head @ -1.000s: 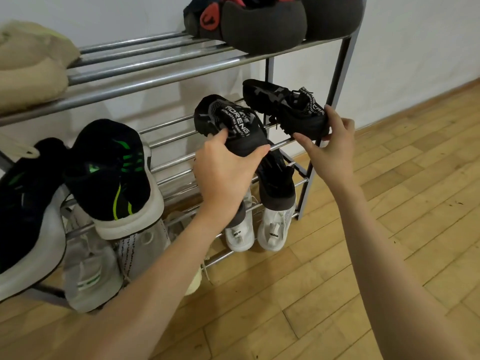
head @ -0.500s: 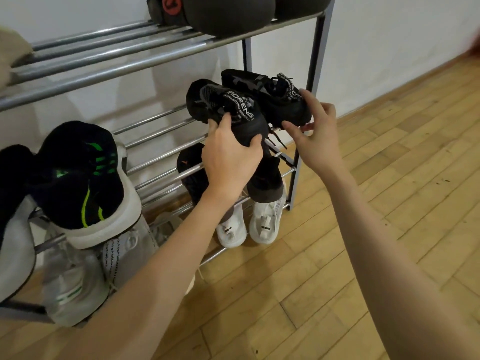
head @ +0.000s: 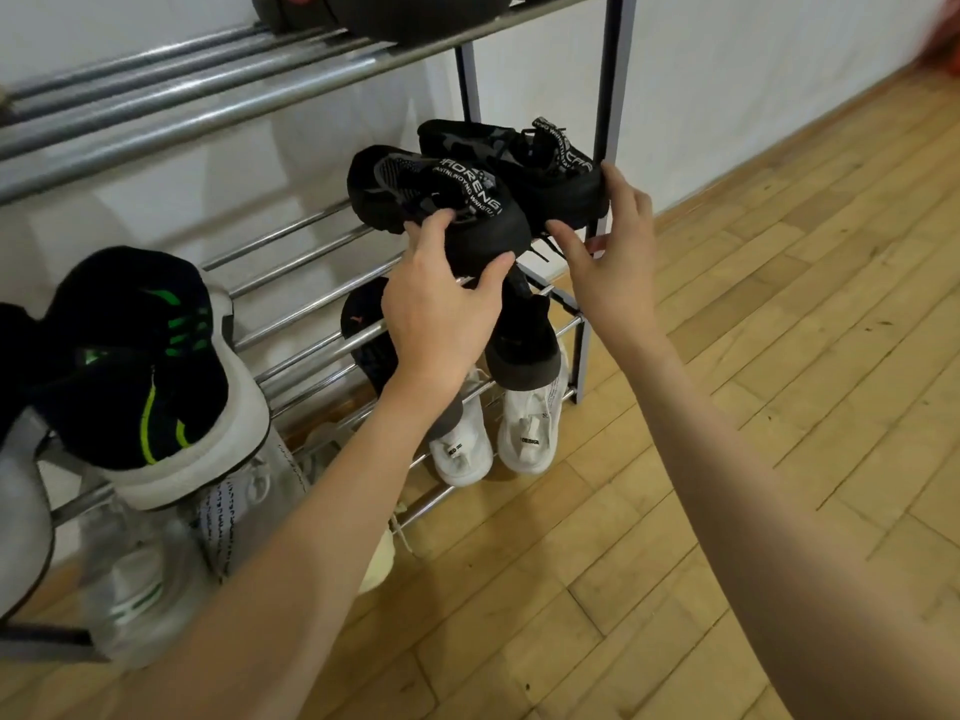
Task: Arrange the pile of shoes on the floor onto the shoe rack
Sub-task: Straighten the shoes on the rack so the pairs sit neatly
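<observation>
Two black sneakers with white lettered straps sit side by side at the right end of the shoe rack's middle shelf (head: 291, 262). My left hand (head: 441, 304) grips the heel of the left black sneaker (head: 431, 194). My right hand (head: 613, 252) holds the heel of the right black sneaker (head: 524, 158), thumb under it and fingers against its back. Both toes point toward the wall.
A black and green sneaker with a white sole (head: 140, 366) lies on the same shelf at the left. White sneakers (head: 524, 428) and dark shoes fill the lower shelves. Dark shoes (head: 374, 13) sit on the top shelf. Wooden floor (head: 727, 459) spreads to the right.
Both hands have kept hold of the pair on the middle shelf. My right hand has loosened slightly, fingers spreading at the heel. The camera has drifted closer and lower.
</observation>
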`<state>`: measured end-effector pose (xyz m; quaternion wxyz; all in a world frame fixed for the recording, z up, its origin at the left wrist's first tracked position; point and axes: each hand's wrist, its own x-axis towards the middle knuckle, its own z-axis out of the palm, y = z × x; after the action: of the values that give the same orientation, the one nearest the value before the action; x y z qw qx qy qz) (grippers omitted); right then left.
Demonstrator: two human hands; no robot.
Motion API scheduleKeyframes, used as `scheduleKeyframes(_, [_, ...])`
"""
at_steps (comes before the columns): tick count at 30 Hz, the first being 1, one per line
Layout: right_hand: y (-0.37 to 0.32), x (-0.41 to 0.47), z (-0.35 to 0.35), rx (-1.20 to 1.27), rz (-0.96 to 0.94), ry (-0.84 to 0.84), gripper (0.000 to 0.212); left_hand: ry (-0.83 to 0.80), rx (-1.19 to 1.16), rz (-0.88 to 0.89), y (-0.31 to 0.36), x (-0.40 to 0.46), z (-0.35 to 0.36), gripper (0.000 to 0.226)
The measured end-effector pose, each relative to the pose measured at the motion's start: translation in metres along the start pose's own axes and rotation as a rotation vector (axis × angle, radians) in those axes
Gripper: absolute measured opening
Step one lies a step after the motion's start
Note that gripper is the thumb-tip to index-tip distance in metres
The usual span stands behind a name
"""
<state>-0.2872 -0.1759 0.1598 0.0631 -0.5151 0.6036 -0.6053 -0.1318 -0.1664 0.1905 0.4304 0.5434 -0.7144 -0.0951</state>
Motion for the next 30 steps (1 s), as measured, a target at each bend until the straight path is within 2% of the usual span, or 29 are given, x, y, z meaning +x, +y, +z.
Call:
scheduleKeyframes(2, [0.001, -0.006, 0.001, -0.029, -0.009, 0.013, 0.064, -0.038, 0.056, 0.034, 0.0, -0.005, 0.0, 0.076])
scheduleKeyframes(4, [0.002, -0.019, 0.003, -0.058, -0.012, 0.043, 0.057, 0.035, 0.043, 0.083, 0.0, -0.018, -0.002, 0.078])
scheduleKeyframes(7, [0.015, -0.049, 0.006, -0.072, 0.052, 0.055, 0.046, 0.251, 0.001, 0.233, -0.012, -0.049, -0.002, 0.047])
scheduleKeyframes(9, [0.028, -0.071, 0.006, -0.085, 0.081, 0.004, 0.043, 0.242, -0.003, 0.318, -0.029, -0.072, 0.002, 0.031])
scheduleKeyframes(11, [0.039, -0.09, 0.005, -0.106, 0.132, -0.092, 0.046, 0.177, 0.034, 0.34, -0.047, -0.092, 0.009, 0.025])
scheduleKeyframes(15, [0.048, -0.112, 0.005, -0.142, 0.177, -0.393, 0.068, 0.079, 0.17, 0.115, -0.074, -0.112, 0.016, 0.038])
scheduleKeyframes(17, [0.048, -0.115, 0.01, -0.153, 0.149, -0.459, 0.078, 0.03, 0.26, 0.059, -0.082, -0.112, 0.015, 0.05])
scheduleKeyframes(21, [0.047, -0.111, 0.028, -0.221, 0.141, -0.386, 0.094, -0.054, 0.326, 0.006, -0.091, -0.107, 0.013, 0.074])
scheduleKeyframes(24, [0.05, -0.103, 0.037, -0.298, 0.147, -0.374, 0.091, -0.063, 0.293, -0.087, -0.095, -0.105, 0.014, 0.09])
scheduleKeyframes(30, [0.06, -0.083, 0.027, -0.208, 0.122, -0.371, 0.084, -0.135, 0.218, -0.146, -0.099, -0.11, 0.021, 0.092])
